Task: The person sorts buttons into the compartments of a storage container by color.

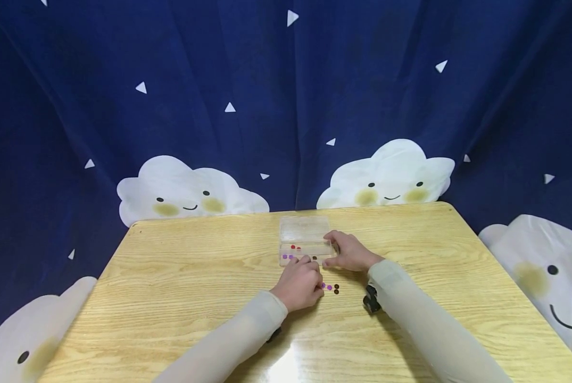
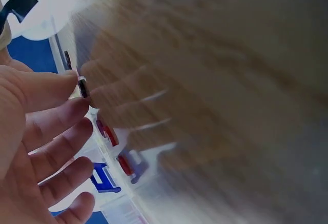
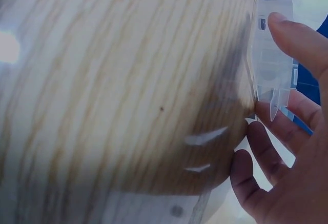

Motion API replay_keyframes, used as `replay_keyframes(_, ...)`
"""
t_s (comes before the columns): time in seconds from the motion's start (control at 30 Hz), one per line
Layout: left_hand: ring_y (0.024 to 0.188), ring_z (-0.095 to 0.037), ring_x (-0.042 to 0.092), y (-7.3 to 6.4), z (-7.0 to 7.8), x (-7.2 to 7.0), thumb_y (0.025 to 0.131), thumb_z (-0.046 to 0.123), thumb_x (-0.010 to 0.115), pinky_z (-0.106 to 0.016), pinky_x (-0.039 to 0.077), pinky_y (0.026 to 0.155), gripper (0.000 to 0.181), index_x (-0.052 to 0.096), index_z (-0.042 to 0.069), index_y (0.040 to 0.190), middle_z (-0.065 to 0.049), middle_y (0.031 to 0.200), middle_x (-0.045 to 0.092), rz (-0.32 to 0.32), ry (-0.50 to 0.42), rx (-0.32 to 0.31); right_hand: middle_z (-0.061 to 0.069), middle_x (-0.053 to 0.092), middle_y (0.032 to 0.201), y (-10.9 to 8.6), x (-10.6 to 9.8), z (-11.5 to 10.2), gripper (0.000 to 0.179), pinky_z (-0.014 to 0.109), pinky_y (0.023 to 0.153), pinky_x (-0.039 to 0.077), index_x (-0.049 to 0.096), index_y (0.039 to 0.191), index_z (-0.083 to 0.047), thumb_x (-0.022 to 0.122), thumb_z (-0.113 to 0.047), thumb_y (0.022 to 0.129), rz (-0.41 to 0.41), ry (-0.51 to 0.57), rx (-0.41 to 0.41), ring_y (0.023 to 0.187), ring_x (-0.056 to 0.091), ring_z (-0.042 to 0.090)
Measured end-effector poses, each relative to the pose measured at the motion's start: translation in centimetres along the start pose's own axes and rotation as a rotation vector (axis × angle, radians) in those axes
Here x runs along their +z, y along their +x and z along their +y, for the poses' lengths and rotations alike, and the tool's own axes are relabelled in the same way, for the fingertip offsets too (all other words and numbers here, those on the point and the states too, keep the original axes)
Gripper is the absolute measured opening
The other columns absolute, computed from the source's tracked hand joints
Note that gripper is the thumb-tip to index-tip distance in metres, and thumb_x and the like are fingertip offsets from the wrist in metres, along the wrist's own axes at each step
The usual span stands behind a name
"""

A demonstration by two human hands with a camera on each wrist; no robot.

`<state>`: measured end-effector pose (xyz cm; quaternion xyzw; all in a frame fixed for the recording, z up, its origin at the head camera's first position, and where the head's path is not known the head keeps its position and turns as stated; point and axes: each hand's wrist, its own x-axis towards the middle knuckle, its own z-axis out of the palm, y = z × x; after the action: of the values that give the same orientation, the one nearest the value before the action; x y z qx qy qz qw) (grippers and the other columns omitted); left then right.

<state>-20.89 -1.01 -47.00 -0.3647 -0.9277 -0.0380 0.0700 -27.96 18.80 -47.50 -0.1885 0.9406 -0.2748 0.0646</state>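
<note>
A clear plastic box (image 1: 306,231) with its lid up stands near the far side of the table. Red discs (image 1: 293,247), purple discs (image 1: 285,257) and a dark disc (image 1: 315,258) show in it. My right hand (image 1: 350,252) holds the box's right end, thumb at the front and fingers round the corner. My left hand (image 1: 301,283) is low over the table before the box, by loose purple button-like discs (image 1: 330,288) and black buttons (image 1: 336,291). In the left wrist view its thumb and forefinger stand slightly apart, a black button (image 2: 83,87) showing at the gap.
The wooden table (image 1: 195,266) runs back to a dark blue curtain (image 1: 247,58) with white clouds (image 1: 190,189) and triangles. Black wrist gear (image 1: 371,300) sits under the right sleeve. A blue part (image 2: 104,178) appears by the box in the left wrist view.
</note>
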Motion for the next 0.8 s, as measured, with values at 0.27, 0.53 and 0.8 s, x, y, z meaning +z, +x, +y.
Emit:
replay_keyframes(0.27, 0.086, -0.010, 0.053, 0.09, -0.14, -0.03, 0.083, 0.033, 0.077, -0.024, 0.041, 0.071, 0.005, 0.077, 0.028, 0.083, 0.013, 0.090, 0.067, -0.020, -0.007, 0.018, 0.017, 0.063, 0.120, -0.05, 0.00, -0.05, 0.069, 0.049, 0.096, 0.048, 0.052, 0.133, -0.005, 0.084, -0.030, 0.077, 0.000, 0.005, -0.006, 0.108, 0.058, 0.033)
replay_keyframes(0.53, 0.087, -0.010, 0.053, 0.00, -0.28, 0.04, 0.085, 0.031, 0.076, -0.023, 0.042, 0.071, 0.005, 0.078, 0.027, 0.083, 0.013, 0.091, 0.068, -0.028, -0.022, 0.024, 0.016, 0.063, 0.121, -0.09, 0.03, -0.16, 0.069, 0.048, 0.095, 0.048, 0.051, 0.133, -0.005, 0.083, -0.030, 0.078, -0.010, 0.010, 0.008, 0.108, 0.057, 0.032)
replay_keyframes(0.8, 0.089, -0.009, 0.054, 0.07, -0.35, 0.04, 0.083, 0.027, 0.076, -0.023, 0.043, 0.072, 0.004, 0.077, 0.030, 0.086, 0.013, 0.093, 0.068, -0.029, -0.028, 0.031, 0.016, 0.061, 0.122, -0.06, -0.12, -0.45, 0.069, 0.046, 0.094, 0.047, 0.050, 0.136, -0.006, 0.082, -0.030, 0.079, -0.030, 0.025, 0.029, 0.107, 0.055, 0.030)
